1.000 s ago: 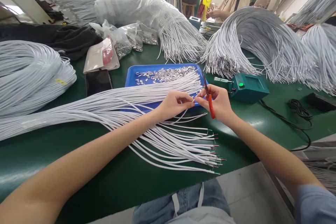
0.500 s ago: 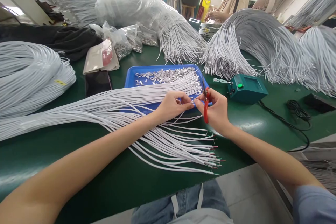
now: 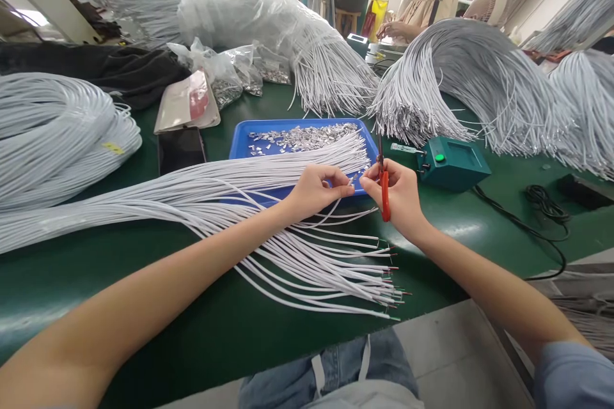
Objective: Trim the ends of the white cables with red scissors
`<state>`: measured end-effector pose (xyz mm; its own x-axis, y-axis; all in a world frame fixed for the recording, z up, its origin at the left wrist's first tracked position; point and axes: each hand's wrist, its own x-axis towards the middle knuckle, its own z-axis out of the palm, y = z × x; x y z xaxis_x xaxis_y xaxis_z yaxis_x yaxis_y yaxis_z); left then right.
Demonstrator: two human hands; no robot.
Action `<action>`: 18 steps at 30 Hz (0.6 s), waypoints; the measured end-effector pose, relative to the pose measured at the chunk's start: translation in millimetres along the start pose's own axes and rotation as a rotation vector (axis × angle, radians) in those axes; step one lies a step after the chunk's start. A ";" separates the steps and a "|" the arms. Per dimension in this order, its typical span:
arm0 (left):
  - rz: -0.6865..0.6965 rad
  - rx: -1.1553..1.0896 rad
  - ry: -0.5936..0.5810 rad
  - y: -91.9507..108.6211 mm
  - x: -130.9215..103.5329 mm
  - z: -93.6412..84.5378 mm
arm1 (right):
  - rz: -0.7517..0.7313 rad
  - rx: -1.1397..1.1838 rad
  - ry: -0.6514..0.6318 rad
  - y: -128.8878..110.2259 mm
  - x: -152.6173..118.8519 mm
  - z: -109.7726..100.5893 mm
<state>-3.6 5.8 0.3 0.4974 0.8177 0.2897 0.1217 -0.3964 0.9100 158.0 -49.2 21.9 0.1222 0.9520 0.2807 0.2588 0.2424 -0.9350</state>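
My left hand (image 3: 320, 192) pinches the end of a white cable (image 3: 334, 206) between thumb and fingers, over the front right of the blue tray (image 3: 240, 140). Just to its right, my right hand (image 3: 396, 195) is closed around red-handled scissors (image 3: 385, 197), their dark blades pointing away from me. Its thumb and forefinger come together near the cable tip; whether they hold anything small is hidden. Small silvery metal pieces (image 3: 307, 138) lie in the tray, and a bundle of white cables (image 3: 288, 163) rests across it. Other loose cable ends (image 3: 355, 275) fan out below, some with coloured wires showing.
A teal box with a green button (image 3: 460, 163) stands right of the tray, its black cord (image 3: 522, 223) trailing right. Large cable bundles (image 3: 489, 70) lie behind. At left are a coiled cable bundle (image 3: 57, 134) and a phone (image 3: 181, 150). A person (image 3: 426, 0) sits across the table.
My right hand has moved slightly right, away from my left hand, and the scissors have shifted right with it. The left hand stays nearly in place on the cable.
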 end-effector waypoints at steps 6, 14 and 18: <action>0.045 -0.013 -0.079 2.7 0.1 -0.3 | -0.051 0.017 -0.035 0.0 -1.7 -0.5; 0.043 -0.015 -0.096 4.6 -0.6 0.9 | -0.061 -0.025 -0.045 -0.5 -2.7 -0.9; 0.040 -0.026 -0.111 3.5 -0.6 0.1 | -0.072 -0.016 -0.045 -0.8 -1.8 -2.3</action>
<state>-3.3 3.9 3.3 0.5939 0.7496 0.2922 0.0783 -0.4153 0.9063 159.7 -51.5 22.6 0.0597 0.9397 0.3367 0.2805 0.3079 -0.9091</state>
